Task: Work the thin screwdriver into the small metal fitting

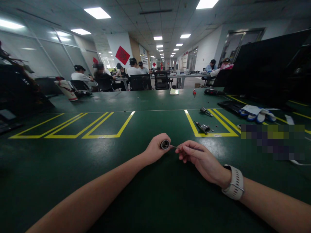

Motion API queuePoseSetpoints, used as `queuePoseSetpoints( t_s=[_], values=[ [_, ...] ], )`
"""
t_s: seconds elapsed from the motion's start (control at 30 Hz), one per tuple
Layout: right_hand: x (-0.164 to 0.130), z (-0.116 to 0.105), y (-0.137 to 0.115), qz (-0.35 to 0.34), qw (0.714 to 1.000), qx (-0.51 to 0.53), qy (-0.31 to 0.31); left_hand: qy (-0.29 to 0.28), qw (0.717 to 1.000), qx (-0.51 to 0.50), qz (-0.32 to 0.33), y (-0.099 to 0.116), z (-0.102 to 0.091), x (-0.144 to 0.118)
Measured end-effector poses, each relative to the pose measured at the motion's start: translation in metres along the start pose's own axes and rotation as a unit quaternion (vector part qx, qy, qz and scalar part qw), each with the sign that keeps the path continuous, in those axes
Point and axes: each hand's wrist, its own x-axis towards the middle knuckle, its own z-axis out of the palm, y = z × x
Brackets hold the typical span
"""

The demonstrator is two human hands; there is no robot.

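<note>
Above the front part of the green table [102, 194], my left hand [156, 149] is wrapped around a hollow metal cylinder [165, 144], its round open end turned toward me. My right hand [196, 157], with a pale watch strap on the wrist, pinches a thin metal tool [173, 147]. The tool's tip reaches into the mouth of the cylinder; whether it touches the inside I cannot tell. Beyond my right hand, inside a yellow-taped box, lie a metal chuck-like part [202, 127] and a second, similar dark part [206, 112]. A few tiny pieces [213, 130] are beside them.
White-and-blue gloves [257, 113] lie at the right, near a large black monitor [269, 64]. Farther back are a red screwdriver [194, 93], a dark power tool [213, 92] and a yellowish paper pad [174, 92]. Several people sit at desks beyond the table.
</note>
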Motion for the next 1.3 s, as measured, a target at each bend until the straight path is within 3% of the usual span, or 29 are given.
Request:
queuePoseSetpoints(
  t_s=[0.17,0.53,0.93,1.1,1.3],
  values=[
    [-0.0007,0.0004,-0.0003,0.004,1.000,-0.003,-0.009,0.006,1.000,-0.016,-0.013,0.0027,-0.0004,0.0003],
    [-0.0015,-0.0002,-0.0022,0.008,1.000,-0.021,-0.021,0.023,0.998,0.054,0.002,0.0035,0.0019,-0.0006],
    [0.0000,-0.0002,-0.0019,-0.012,0.996,-0.079,0.045,0.016,0.999,0.035,0.008,-0.0032,0.0025,0.0001],
    [-0.0010,-0.0004,0.0002,-0.033,0.991,-0.126,0.016,0.043,0.997,0.041,-0.041,-0.0031,0.0020,-0.0005],
    [-0.0024,0.0002,0.0008,-0.051,0.984,-0.173,0.007,0.002,0.995,0.054,-0.086,0.0000,0.0025,0.0002]
  ],
)
